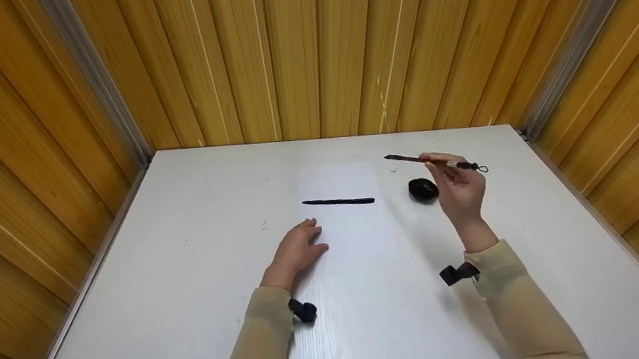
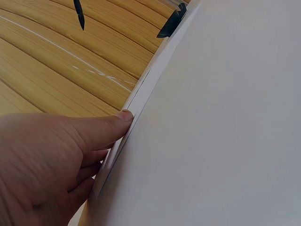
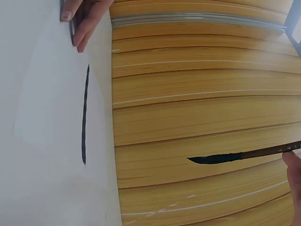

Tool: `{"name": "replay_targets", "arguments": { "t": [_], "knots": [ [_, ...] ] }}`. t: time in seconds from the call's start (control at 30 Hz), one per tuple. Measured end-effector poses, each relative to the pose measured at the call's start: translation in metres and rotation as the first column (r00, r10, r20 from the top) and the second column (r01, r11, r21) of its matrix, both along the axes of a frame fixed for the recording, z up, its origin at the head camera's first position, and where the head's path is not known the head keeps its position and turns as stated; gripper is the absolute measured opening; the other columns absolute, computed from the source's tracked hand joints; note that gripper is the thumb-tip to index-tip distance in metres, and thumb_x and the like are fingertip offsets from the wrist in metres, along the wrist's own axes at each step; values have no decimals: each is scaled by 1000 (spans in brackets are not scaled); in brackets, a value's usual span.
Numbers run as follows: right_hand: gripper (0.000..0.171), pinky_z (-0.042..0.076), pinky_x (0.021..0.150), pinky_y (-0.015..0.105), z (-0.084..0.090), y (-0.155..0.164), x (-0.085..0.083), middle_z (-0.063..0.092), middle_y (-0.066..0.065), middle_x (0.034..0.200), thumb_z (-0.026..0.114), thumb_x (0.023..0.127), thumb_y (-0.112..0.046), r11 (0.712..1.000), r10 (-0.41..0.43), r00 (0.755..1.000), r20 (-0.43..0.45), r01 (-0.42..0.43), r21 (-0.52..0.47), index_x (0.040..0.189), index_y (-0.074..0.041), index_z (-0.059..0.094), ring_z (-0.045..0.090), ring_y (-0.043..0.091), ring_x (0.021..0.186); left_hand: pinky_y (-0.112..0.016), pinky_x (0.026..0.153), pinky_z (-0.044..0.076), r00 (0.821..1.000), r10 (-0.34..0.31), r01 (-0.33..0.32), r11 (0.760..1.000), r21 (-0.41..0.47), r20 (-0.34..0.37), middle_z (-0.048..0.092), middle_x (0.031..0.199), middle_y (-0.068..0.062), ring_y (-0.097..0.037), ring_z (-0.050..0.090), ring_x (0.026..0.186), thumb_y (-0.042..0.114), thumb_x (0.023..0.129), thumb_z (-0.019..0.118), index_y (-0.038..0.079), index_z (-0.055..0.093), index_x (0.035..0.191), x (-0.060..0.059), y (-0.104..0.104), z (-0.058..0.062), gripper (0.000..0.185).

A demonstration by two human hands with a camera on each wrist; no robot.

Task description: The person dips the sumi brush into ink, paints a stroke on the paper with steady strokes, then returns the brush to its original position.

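- Right hand (image 1: 461, 189) raised above the table, fingers pinched round a brush (image 1: 432, 162) held nearly level, inked tip pointing left, small loop at the tail end.
- Brush clear of the paper, hanging in the air just above and beside a small black ink dish (image 1: 423, 189).
- Left hand (image 1: 297, 251) flat on the white table (image 1: 160, 288), fingers relaxed and straight, pressing the left edge of a sheet of paper (image 1: 349, 241); gripping nothing.
- Hands well apart, one on each side of the sheet.
- One horizontal black stroke (image 1: 338, 202) already on the upper part of the paper; rest of the sheet blank.
- Step in hand, by the look of it: a pause between strokes, brush lifted near the ink.
- Likely next: either a dip in the dish or a return to the sheet below the finished line; calls for tilting the brush upright, lowering the tip gently, and holding the paper steady under the left fingers.
- Risk judged: a drip from the loaded tip onto the blank area.
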State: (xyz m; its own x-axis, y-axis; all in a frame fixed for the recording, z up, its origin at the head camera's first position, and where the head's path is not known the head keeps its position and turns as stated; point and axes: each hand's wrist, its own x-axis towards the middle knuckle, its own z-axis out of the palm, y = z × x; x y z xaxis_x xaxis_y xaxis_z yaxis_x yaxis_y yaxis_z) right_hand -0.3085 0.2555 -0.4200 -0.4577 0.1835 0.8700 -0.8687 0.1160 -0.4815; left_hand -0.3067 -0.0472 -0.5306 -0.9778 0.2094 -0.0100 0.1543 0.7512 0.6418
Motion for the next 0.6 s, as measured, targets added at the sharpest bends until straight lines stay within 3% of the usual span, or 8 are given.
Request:
{"name": "replay_targets", "arguments": {
  "t": [0.13,0.23,0.43,0.6],
  "knots": [
    [25,62,79,16,-5,10,-1,79,18,99,68,77,31,993,-41,997,-68,48,112,95,16,72,77,13,97,-44,130,32,1000,-8,8,1000,2,-7,48,161,-8,-29,39,154,25,96,74,5,62,140,-1,0,-1,50],
    [31,57,74,10,-9,18,-2,77,25,97,71,72,32,966,-96,986,-136,125,226,94,10,75,77,14,96,-44,130,32,1000,-19,19,1000,0,-14,48,161,-8,-29,39,153,25,96,74,5,62,140,0,-1,-1,50],
    [35,59,93,13,-17,33,-3,77,24,100,74,71,28,877,-131,962,-240,225,424,96,5,78,77,25,104,-45,130,33,999,-35,36,999,9,-29,49,159,-9,-31,40,153,23,95,75,4,63,139,-1,-3,-1,49],
    [22,52,102,10,-22,47,0,77,21,106,74,87,11,766,-117,940,-320,290,574,104,-1,79,75,28,112,-45,129,33,998,-51,52,999,7,-34,50,159,-11,-31,40,152,23,95,75,3,63,138,-2,-3,-1,49]
  ]
}}
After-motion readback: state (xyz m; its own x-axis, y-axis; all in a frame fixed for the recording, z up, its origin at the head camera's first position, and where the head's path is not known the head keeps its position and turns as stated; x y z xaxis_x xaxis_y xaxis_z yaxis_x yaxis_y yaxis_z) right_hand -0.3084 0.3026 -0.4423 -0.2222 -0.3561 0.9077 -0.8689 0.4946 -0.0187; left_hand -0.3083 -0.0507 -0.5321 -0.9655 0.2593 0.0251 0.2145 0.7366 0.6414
